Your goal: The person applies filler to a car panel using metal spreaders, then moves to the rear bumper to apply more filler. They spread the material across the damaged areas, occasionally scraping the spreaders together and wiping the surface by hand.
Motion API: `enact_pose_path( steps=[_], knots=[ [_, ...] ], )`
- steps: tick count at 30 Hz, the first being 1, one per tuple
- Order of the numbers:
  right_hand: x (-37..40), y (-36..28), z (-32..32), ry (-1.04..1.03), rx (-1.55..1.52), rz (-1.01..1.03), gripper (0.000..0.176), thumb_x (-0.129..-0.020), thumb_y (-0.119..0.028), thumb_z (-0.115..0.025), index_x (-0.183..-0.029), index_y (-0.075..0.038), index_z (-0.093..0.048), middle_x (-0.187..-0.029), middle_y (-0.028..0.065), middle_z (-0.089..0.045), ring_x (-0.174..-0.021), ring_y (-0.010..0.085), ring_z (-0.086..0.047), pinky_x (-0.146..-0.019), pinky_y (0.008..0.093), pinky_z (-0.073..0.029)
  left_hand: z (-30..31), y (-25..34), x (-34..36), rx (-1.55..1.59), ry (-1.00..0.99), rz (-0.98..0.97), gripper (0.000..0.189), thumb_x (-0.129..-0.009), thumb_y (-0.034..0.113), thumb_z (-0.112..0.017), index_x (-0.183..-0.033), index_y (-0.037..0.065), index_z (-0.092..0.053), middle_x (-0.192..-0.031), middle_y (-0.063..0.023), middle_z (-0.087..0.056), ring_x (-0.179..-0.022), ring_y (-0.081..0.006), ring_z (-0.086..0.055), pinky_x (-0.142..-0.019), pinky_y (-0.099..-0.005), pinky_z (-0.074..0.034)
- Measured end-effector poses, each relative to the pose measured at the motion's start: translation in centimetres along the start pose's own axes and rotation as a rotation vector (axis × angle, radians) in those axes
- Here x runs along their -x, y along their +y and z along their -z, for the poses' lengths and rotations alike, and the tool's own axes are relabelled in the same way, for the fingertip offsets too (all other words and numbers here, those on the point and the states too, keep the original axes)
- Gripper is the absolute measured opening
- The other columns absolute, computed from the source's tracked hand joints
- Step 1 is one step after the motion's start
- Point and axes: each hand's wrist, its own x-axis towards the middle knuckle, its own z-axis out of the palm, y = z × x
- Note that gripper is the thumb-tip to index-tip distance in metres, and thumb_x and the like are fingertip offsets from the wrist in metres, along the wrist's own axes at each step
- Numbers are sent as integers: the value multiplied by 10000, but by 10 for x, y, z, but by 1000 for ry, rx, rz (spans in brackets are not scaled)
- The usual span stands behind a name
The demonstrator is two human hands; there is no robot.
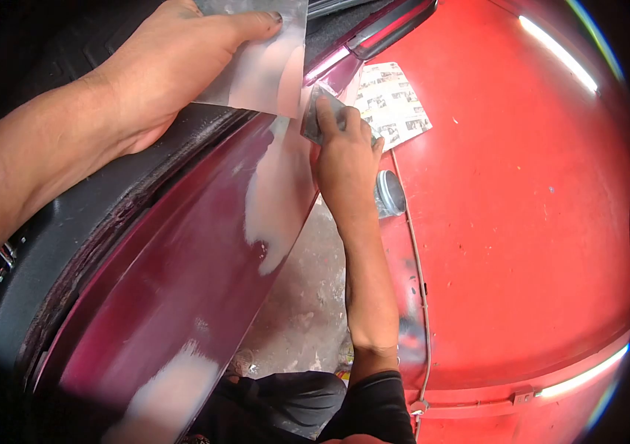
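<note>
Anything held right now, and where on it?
Left hand: flat plate, by its upper part, thumb on the near face. Right hand: small grey spreader, fingers on its flat face. Far side of both holds hidden.

Car panel (162, 275): glossy maroon | filler patches (282, 192): matt | sheet (265, 81): smooth, shiny

Left hand (182, 44) gripping plate (256, 85), purple panel (174, 259)

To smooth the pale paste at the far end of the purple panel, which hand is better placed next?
Probably the right hand: it holds the grey spreader right at that end of the panel, while the left hand is occupied with holding up the sheet.
</note>
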Motion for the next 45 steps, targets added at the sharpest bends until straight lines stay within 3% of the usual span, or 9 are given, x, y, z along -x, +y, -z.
enact_pose_path(
  steps=[12, 18, 21, 24, 36, 39, 45],
  knots=[
    [-3, -7, 35, -240, -138, 45, 597, -838, -67, -672, -1402, -220, -555, -1215, 125, -545, -1148, 342, -596, -1035, 707, -387, 0, 0, 0, 27, -10, -1, 336, -964, 284, -654, -1100, -18, -711, -978, -92, -728, -848, -151, -696, -824, -289, -547],
    [-5, -2, 42, -358, -370, 32, 599, -830, -36, -650, -1396, -221, -576, -1183, 113, -570, -1121, 332, -609, -1051, 695, -382, 1, -1, 1, 16, -17, -2, 347, -965, 293, -654, -1106, -19, -710, -971, -96, -729, -845, -157, -701, -816, -297, -556],
    [-4, 0, 49, -402, -444, 59, 589, -816, -12, -628, -1374, -197, -599, -1135, 115, -595, -1061, 336, -626, -1015, 637, -424, 1, -1, 1, 11, -22, 7, 351, -968, 297, -649, -1110, -18, -711, -967, -99, -729, -847, -159, -703, -818, -300, -559],
    [0, 3, 52, -356, -556, 134, 626, -768, 133, -577, -1343, -110, -636, -994, 94, -589, -845, 231, -576, -780, 351, -501, 0, 0, 2, 2, -30, 8, 356, -970, 300, -644, -1114, -19, -710, -966, -100, -730, -845, -159, -704, -822, -301, -560],
    [18, 10, 68, -447, -839, 190, 692, -749, 211, -549, -1337, -138, -653, -905, 51, -513, -853, 182, -543, -793, 290, -478, 2, -3, 1, 1, -32, 0, 344, -964, 296, -653, -1091, -18, -713, -956, -88, -732, -825, -146, -698, -795, -281, -550],
    [20, 11, 79, -503, -828, 195, 705, -746, 225, -533, -1329, -151, -660, -914, 63, -530, -848, 191, -549, -803, 289, -482, 3, -1, 1, 27, -58, 23, 341, -958, 293, -662, -1076, -23, -713, -952, -88, -731, -819, -143, -697, -774, -279, -551],
    [31, 38, 81, -409, -929, 311, 626, -783, 194, -471, -1311, -83, -660, -1012, 106, -622, -843, 207, -567, -807, 307, -484, 2, 3, 2, 32, -35, 51, 361, -950, 275, -667, -1070, -65, -692, -969, -119, -721, -841, -169, -700, -792, -305, -556]
  ],
)
